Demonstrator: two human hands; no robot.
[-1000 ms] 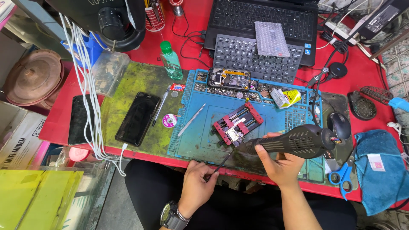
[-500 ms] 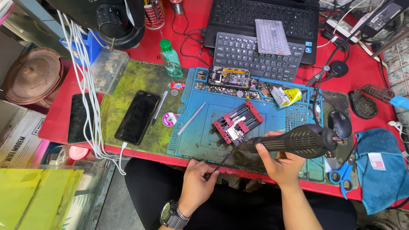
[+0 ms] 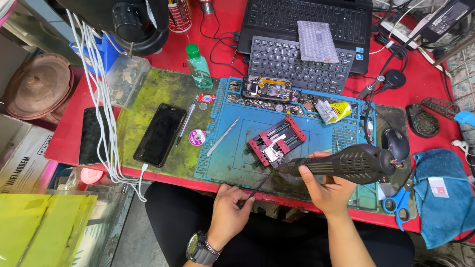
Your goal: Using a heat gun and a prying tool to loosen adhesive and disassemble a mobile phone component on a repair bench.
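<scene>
Both hands work at the near edge of the desk (image 3: 69,143). Left hand (image 3: 228,211), with a watch (image 3: 200,248) on its wrist, pinches thin dark tweezers (image 3: 257,186) between thumb and fingers, the tips angled up toward the small circuit board (image 3: 272,154). Right hand (image 3: 330,190) is wrapped shut around the ribbed black handle of a hot-air gun (image 3: 349,163), its nozzle pointing left at the same board.

Compared with the views a second and half a second ago, little has shifted: the gun's nozzle and the tweezers sit at much the same angles and the board has not moved. I judge the work on the board to be mid-step, with steady aiming rather than any lifting or setting down.

That board is clamped in a red holder (image 3: 277,141) on the blue work mat (image 3: 230,163). Just left of the holder lie metal tweezers (image 3: 222,137), a small solder spool (image 3: 197,137) and a pen-like tool (image 3: 185,121); on the green mat (image 3: 158,86) rests a black phone (image 3: 161,134), screen dark. Blue scissors (image 3: 398,200) and a blue cloth (image 3: 440,198) lie to the right, near a mouse (image 3: 397,143).

Farther back, a row of tray pockets holds loose parts and another opened device (image 3: 267,89), then a green-capped bottle (image 3: 199,66), a small keyboard (image 3: 297,64) and a laptop (image 3: 307,20).
</scene>
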